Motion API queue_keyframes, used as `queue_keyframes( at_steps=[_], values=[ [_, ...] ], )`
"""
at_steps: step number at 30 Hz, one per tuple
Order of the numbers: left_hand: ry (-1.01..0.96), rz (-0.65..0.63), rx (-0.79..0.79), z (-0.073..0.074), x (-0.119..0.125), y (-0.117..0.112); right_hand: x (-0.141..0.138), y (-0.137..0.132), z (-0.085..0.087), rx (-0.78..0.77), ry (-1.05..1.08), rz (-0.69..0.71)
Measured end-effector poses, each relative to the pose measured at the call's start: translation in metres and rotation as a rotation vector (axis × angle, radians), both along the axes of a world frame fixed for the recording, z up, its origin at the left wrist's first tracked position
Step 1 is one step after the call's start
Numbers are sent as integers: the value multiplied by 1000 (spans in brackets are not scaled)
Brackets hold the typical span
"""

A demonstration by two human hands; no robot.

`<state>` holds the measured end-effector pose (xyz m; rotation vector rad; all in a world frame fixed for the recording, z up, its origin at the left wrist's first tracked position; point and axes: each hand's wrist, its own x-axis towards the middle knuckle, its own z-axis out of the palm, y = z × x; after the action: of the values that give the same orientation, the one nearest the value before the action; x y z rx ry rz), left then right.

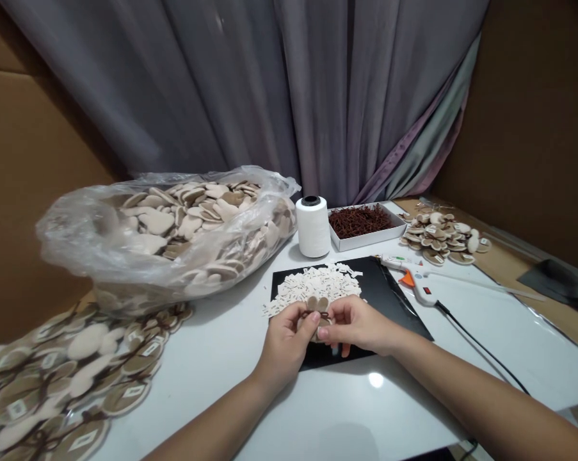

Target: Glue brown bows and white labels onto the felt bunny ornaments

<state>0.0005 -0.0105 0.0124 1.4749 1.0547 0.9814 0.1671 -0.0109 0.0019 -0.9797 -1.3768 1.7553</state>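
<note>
**Pinched between my hands: a tan heart cutout [317,305]**

My left hand [286,339] and right hand [358,325] angle in from either side, both closed on the cutout and its brown cord [317,314], above a black mat [394,294], just before a pile of white paper tags [312,287].

The left hand [285,349] and right hand [358,326] nearly meet, fingers [329,314] curled in a close pinch

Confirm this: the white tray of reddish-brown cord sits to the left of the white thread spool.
Wrong side. The head view shows the white tray of reddish-brown cord to the right of the white thread spool, not the left.
</note>
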Motion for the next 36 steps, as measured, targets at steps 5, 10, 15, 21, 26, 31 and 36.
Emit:
queue_keyframes(
  at_steps=[5, 10, 15, 21, 26, 31, 36],
  values=[
    [-32, -19, -48, -2, 2, -3, -5, -5, 2, 71, 26, 23],
    [-36, 12, -23, -6, 1, -1, -5, -4, 5, 35, 105, 16],
    [-135, -108, -36, -6, -2, 4, 10, 4, 6, 67, 80, -12],
    [-101, -18, -58, -5, -1, 3, 22, 10, 4, 104, 65, 19],
    [-110, 29, -84, -7, 1, 4, 28, 16, 5, 32, 98, -69],
    [-166, 44, -93, -5, 2, 5, 26, 14, 10, 41, 144, -95],
    [-218, 68, -104, -5, 2, 4, 21, 8, 11, 55, 125, -54]
  ],
)
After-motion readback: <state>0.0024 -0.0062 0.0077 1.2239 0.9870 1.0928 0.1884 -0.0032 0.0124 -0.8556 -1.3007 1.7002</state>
